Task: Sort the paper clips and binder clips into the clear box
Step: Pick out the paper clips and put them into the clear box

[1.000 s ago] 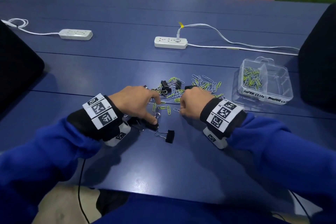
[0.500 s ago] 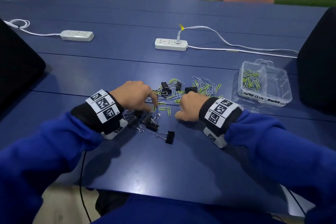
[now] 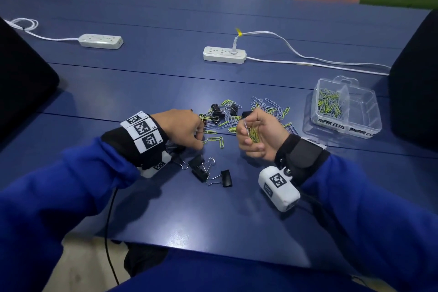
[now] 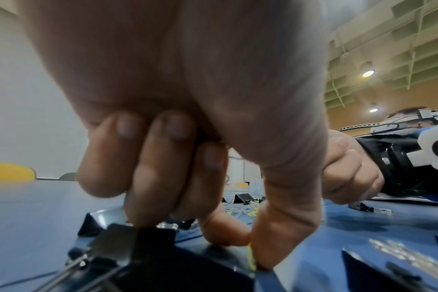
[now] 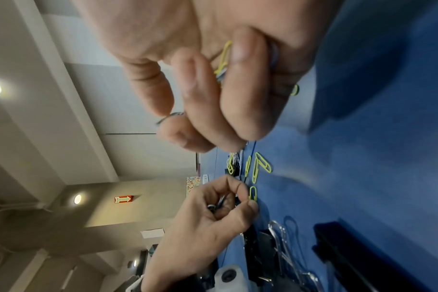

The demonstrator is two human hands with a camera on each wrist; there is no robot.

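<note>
Two hands work at mid-frame on the dark blue surface [image 3: 147, 83]. The right hand [image 3: 258, 136], palm up, clutches a bunch of yellow-green wire paper clips [image 3: 253, 134]. The left hand [image 3: 183, 129] pinches one yellow-green paper clip [image 4: 250, 257] against the surface. Black metal binder clips [image 3: 200, 168] lie below it. The clear plastic two-compartment box [image 3: 366, 111] sits at right, paper clips filling its left compartment.

The scene was viewed from head height, forward and down over the blue table [image 3: 142, 83], with both hands mid-frame. The left hand [image 4: 188, 98] was seen from its wrist, very close and low to the table, facing along the fingers. The right hand [image 5: 200, 69] was seen from its wrist in a picture rolled sideways. The loose paper clips [image 3: 237, 121] and the opposite hand were shared by both wrist views.
</note>
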